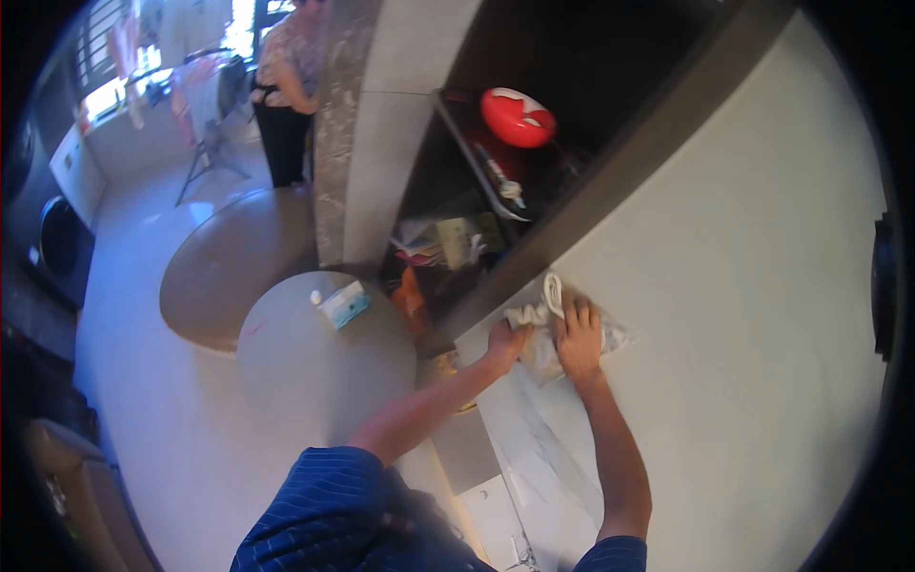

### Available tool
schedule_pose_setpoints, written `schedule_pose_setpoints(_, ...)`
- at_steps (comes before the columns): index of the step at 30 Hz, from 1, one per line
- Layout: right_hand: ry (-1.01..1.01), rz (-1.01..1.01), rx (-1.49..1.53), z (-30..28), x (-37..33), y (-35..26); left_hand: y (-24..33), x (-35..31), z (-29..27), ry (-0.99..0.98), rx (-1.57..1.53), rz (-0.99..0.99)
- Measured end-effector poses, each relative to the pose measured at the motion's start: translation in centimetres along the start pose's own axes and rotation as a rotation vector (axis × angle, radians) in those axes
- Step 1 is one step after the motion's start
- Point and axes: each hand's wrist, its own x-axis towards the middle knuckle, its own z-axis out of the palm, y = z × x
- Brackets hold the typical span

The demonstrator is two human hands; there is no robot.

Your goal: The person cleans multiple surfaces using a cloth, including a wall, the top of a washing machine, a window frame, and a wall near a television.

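A clear plastic bag (541,360) lies on a white marble-patterned countertop (534,419), against the pale wall. Out of its far side pokes a white looped or rolled strip (553,294); whether it is cloth or cord I cannot make out. My left hand (505,343) is closed at the bag's left edge, thumb and fingers pinching it beside some bunched whitish material (522,316). Over the bag's right part lies my right hand (579,338), its fingers stretched out and slightly apart. Both hands partly hide what is inside the bag.
A dark shelf unit beyond the counter holds a red bowl (518,118) and a stack of papers (434,243). To the left, a round table (315,400) carries a tissue pack (345,305). Farther back stand a larger round table (205,286), a person (286,86) and a drying rack (205,157).
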Motion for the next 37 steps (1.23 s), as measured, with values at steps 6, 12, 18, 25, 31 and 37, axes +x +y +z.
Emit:
schedule_pose_setpoints(6, -0.057, 0.381, 0.604, 4.3, -10.6, -12.1, -6.2, -7.7, -10.5, -0.086, 0.076, -0.194)
schedule_pose_setpoints(12, -0.241, 1.425, 1.453, 3.6, -23.1, -26.5, -8.3, -18.8, -17.6, -0.158, 0.362, -0.203)
schedule_pose_setpoints(18, -0.309, 1.611, 1.95, -0.6, -25.7, -30.6, -9.3, -26.0, -21.8, -0.184, 0.203, -0.272)
schedule_pose_setpoints(25, -0.273, 1.244, 1.793, -3.0, -25.6, -29.5, -6.6, -30.6, -20.9, -0.12, 0.244, -0.223)
schedule_pose_setpoints(31, -0.762, 1.393, 2.375, -6.4, -24.8, -30.5, -3.5, -33.6, -22.5, -0.142, 0.133, -0.186)
schedule_pose_setpoints(37, -1.071, 1.197, 2.745, -9.0, -24.8, -34.7, -2.9, -37.0, -26.3, -0.203, 0.221, -0.136)
